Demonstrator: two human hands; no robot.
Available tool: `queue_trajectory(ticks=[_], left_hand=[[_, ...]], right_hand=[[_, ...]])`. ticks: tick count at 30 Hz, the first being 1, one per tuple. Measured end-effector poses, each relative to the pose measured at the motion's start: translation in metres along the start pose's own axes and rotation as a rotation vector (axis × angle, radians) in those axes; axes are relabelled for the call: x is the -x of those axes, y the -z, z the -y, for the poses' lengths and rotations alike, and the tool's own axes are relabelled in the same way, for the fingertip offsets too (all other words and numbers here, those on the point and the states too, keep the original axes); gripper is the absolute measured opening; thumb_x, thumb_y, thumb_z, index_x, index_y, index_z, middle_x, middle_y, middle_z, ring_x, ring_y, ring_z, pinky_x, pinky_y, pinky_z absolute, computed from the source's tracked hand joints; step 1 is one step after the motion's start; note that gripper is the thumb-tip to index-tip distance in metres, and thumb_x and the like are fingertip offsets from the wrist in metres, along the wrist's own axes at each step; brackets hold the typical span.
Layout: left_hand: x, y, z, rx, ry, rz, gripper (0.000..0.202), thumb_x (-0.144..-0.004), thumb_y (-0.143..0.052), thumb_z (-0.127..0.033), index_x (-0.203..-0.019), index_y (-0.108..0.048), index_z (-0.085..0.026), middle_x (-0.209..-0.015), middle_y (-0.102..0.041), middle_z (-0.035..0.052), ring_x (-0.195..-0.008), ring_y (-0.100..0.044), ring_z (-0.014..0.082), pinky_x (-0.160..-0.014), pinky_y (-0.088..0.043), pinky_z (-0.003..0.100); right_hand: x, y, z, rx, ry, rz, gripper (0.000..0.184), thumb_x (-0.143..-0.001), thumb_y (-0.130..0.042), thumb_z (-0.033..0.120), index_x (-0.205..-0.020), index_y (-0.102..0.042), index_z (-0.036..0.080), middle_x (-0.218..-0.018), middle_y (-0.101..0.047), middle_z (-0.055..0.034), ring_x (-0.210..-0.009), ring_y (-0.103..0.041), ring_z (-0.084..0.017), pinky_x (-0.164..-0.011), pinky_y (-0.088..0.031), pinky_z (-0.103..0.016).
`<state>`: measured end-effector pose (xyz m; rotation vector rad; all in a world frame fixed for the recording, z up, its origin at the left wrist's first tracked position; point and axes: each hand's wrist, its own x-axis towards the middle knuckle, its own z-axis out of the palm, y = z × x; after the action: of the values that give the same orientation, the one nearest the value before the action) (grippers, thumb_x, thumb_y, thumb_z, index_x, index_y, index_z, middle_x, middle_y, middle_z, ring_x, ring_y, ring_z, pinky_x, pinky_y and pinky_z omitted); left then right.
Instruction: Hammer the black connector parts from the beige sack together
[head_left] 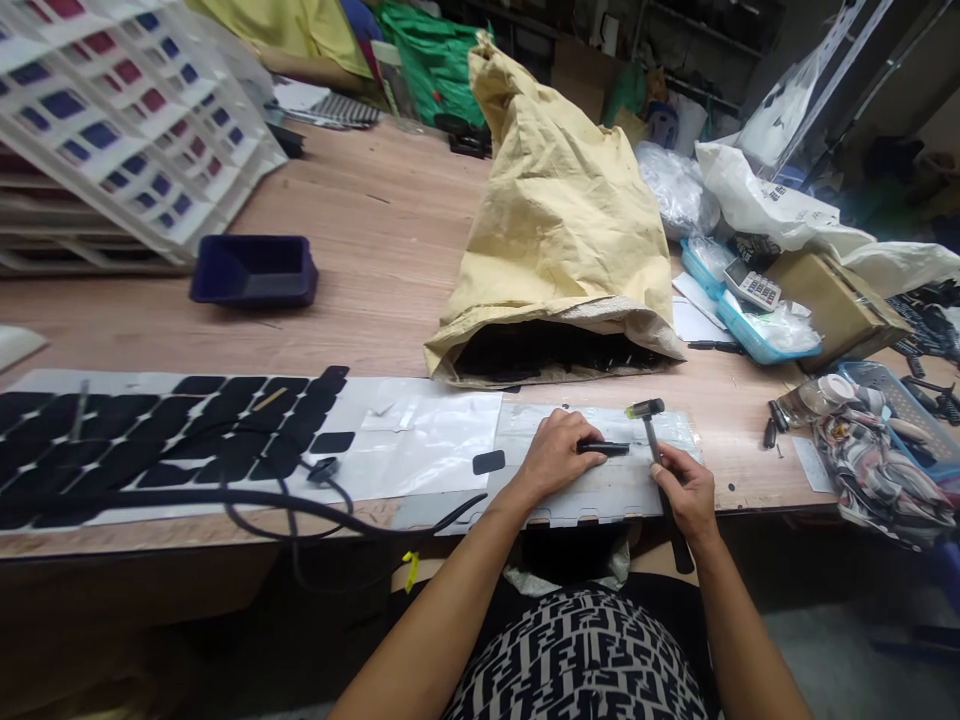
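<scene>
The left hand (553,452) presses a slim black piece (603,448) flat on the clear plastic sheet (600,485) at the table (390,250) edge, its fingers closed on the piece's near end. Just right of those fingers, the right hand (686,492) grips a small hammer (654,440), whose head stands above the piece's far tip. A tan paper sack (562,220) lies beyond both hands.
</scene>
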<state>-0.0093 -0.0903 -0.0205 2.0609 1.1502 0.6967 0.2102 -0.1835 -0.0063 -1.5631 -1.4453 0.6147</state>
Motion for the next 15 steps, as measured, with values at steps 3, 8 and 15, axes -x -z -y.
queue_trajectory(ticks=[3, 8, 15], left_hand=[[0.012, 0.006, -0.004, 0.073, -0.102, 0.059, 0.015, -0.075, -0.080, -0.031, -0.089, -0.076, -0.026, -0.105, -0.064, 0.0038, -0.106, -0.050, 0.0251, -0.099, -0.039, 0.042], [0.051, 0.010, -0.018, 0.109, -0.245, 0.249, 0.019, -0.068, -0.085, -0.028, -0.085, -0.077, -0.029, -0.140, -0.051, 0.0024, -0.134, -0.037, 0.0320, -0.115, -0.028, 0.050], [0.062, 0.009, -0.020, 0.055, -0.233, 0.254, 0.039, -0.063, -0.088, -0.037, -0.098, -0.072, -0.026, -0.141, -0.052, 0.0079, -0.132, -0.040, 0.0347, -0.111, -0.035, 0.052]], right_hand=[[-0.003, -0.001, -0.006, 0.008, -0.030, -0.045, 0.031, -0.085, -0.065, 0.030, -0.113, -0.074, 0.019, -0.078, -0.060, -0.0006, -0.073, -0.057, -0.016, -0.071, -0.050, -0.031], [-0.001, -0.003, -0.007, 0.115, 0.034, 0.013, 0.032, -0.084, -0.066, 0.027, -0.114, -0.074, 0.022, -0.080, -0.061, -0.0011, -0.074, -0.059, -0.017, -0.074, -0.052, -0.032], [-0.001, -0.004, -0.008, 0.137, 0.048, -0.001, 0.032, -0.084, -0.065, 0.026, -0.114, -0.074, 0.023, -0.079, -0.062, -0.0009, -0.073, -0.059, -0.017, -0.072, -0.053, -0.032]])
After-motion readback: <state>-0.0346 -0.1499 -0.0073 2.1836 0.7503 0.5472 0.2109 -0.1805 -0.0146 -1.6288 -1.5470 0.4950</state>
